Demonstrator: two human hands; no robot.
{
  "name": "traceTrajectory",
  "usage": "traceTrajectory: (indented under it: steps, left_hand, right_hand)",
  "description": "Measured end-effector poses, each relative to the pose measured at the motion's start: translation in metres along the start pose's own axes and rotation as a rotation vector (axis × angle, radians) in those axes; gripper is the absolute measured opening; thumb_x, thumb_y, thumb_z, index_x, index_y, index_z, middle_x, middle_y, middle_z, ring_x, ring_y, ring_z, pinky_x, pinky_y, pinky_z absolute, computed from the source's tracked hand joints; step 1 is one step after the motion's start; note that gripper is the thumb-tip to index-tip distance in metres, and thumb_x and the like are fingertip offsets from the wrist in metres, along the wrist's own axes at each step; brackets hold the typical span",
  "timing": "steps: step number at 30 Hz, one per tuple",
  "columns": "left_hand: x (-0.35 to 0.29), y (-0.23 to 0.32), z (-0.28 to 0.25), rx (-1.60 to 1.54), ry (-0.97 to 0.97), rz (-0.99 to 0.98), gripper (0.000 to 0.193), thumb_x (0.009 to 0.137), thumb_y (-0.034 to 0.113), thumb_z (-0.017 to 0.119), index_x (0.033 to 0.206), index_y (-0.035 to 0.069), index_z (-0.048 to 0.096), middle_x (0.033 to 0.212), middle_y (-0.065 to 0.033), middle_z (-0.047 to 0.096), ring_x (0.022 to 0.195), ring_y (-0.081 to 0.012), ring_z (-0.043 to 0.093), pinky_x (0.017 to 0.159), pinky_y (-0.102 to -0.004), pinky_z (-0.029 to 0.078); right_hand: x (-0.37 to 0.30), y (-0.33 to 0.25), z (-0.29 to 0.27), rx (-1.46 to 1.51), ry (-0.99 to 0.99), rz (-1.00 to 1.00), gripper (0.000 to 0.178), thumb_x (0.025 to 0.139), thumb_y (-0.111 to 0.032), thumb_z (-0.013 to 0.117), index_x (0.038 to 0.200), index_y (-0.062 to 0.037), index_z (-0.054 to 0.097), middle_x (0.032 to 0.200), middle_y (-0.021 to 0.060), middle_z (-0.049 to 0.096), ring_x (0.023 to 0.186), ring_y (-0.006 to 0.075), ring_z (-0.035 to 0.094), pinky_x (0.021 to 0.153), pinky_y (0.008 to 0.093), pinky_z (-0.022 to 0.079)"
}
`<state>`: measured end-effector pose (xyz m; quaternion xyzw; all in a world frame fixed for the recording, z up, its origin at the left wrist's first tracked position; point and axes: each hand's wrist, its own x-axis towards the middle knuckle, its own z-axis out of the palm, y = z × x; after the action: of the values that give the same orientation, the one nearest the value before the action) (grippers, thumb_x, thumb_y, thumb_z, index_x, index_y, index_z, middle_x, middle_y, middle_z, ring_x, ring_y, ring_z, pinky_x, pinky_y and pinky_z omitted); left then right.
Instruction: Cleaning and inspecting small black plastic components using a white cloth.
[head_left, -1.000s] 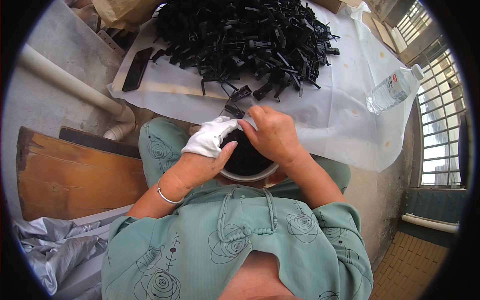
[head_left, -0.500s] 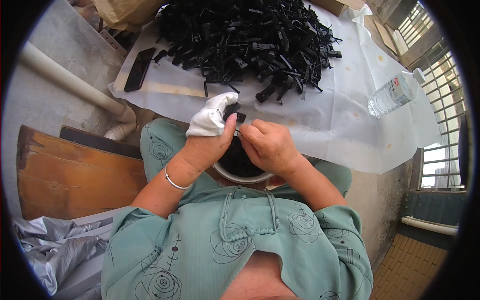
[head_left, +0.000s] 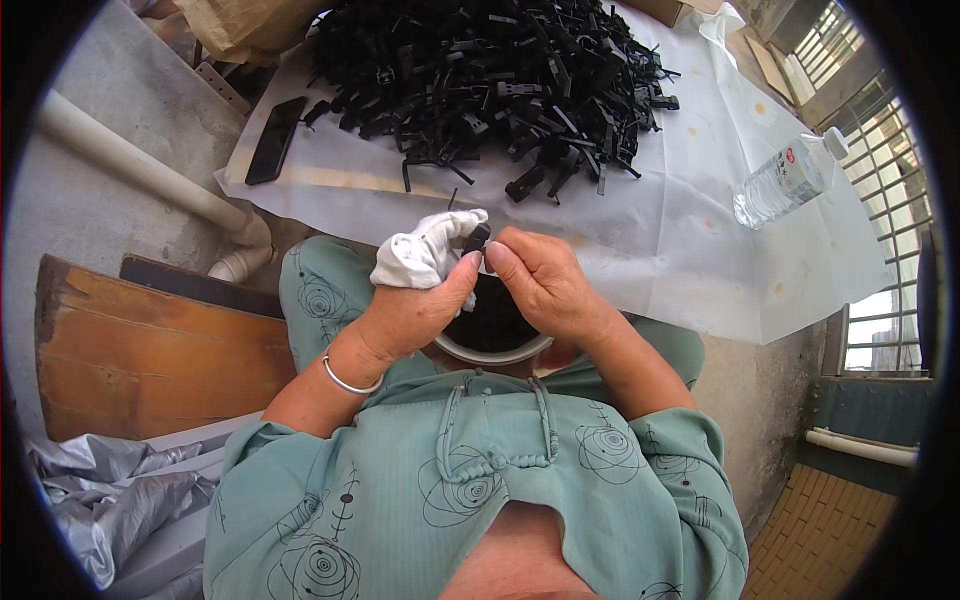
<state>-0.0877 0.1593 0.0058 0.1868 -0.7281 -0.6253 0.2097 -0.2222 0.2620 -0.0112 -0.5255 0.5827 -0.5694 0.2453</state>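
Observation:
My left hand (head_left: pixel 432 282) wears a white cloth glove over its fingers, with the thumb bare. It is closed on a small black plastic part (head_left: pixel 477 238), gripped between thumb and fingers. Right beside that part, my bare right hand (head_left: pixel 540 280) is closed in a pinch, and whatever lies between its fingertips is hidden. Both hands are over a round white-rimmed bucket (head_left: pixel 490 357) between my knees, with dark contents inside. A large heap of black plastic parts (head_left: pixel 490 90) with thin strips covers the far side of the table.
A white plastic sheet (head_left: pixel 660 260) covers the table. At the left lies a dark phone (head_left: pixel 275 140); toward the right a clear water bottle (head_left: pixel 785 185) leans over. Brown wooden boards (head_left: pixel 150 340) and a pale pipe (head_left: pixel 150 150) are on my left. A barred window (head_left: pixel 885 230) is at far right.
Both hands have shifted slightly and the black part has turned in my left hand, showing less of itself. A thin black strip now shows on the sheet just beyond the glove.

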Motion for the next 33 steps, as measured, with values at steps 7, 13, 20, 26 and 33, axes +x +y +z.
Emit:
traceTrajectory:
  steps: [7, 13, 20, 26, 33]
  left_hand:
    - [0.002, -0.002, 0.004, 0.534, 0.109, 0.416, 0.033, 0.075, 0.003, 0.059, 0.108, -0.004, 0.055, 0.094, -0.0177, 0.061, 0.083, -0.0319, 0.06, 0.076, -0.0341, 0.049]
    - [-0.009, -0.007, 0.006, 0.363, 0.109, 0.31, 0.031, 0.082, 0.004, 0.057, 0.111, -0.003, 0.05, 0.096, -0.0134, 0.059, 0.085, -0.0222, 0.058, 0.078, -0.0301, 0.047]
    - [0.001, 0.004, -0.015, -0.306, 0.015, -0.065, 0.031, 0.092, 0.01, 0.049, 0.12, 0.001, 0.04, 0.09, -0.0027, 0.054, 0.061, -0.0053, 0.044, 0.054, -0.0179, 0.038]
    - [-0.006, 0.011, -0.006, -0.075, -0.107, -0.116, 0.036, 0.091, 0.008, 0.041, 0.127, 0.001, 0.036, 0.091, -0.0033, 0.054, 0.064, -0.0042, 0.043, 0.057, -0.0176, 0.039]
    - [-0.004, -0.003, -0.003, 0.078, -0.16, 0.106, 0.035, 0.088, 0.006, 0.039, 0.122, -0.001, 0.038, 0.1, -0.0054, 0.051, 0.079, -0.0054, 0.048, 0.065, -0.019, 0.043]
  right_hand:
    - [-0.004, 0.007, 0.012, 0.044, 0.017, 0.113, 0.023, 0.093, -0.014, 0.048, 0.075, 0.0009, 0.051, 0.063, 0.0042, 0.049, 0.06, 0.0104, 0.042, 0.056, 0.0265, 0.038]
    - [-0.001, 0.005, 0.01, 0.184, -0.08, 0.15, 0.02, 0.091, -0.015, 0.052, 0.08, 0.0009, 0.055, 0.064, 0.0057, 0.052, 0.06, 0.0113, 0.046, 0.057, 0.0253, 0.041]
    - [0.001, -0.005, -0.011, -0.364, -0.089, 0.068, 0.014, 0.081, -0.011, 0.062, 0.09, 0.0007, 0.061, 0.067, 0.0107, 0.056, 0.057, 0.0205, 0.053, 0.055, 0.0303, 0.043]
    - [0.0, 0.001, -0.008, -0.229, 0.066, -0.203, 0.01, 0.076, -0.005, 0.066, 0.084, 0.0003, 0.063, 0.066, 0.0089, 0.056, 0.056, 0.0183, 0.052, 0.052, 0.0282, 0.042]
    - [0.0, -0.004, -0.003, -0.071, -0.014, 0.001, 0.012, 0.076, -0.008, 0.067, 0.079, 0.0004, 0.059, 0.067, 0.0081, 0.055, 0.057, 0.015, 0.05, 0.053, 0.0272, 0.041]
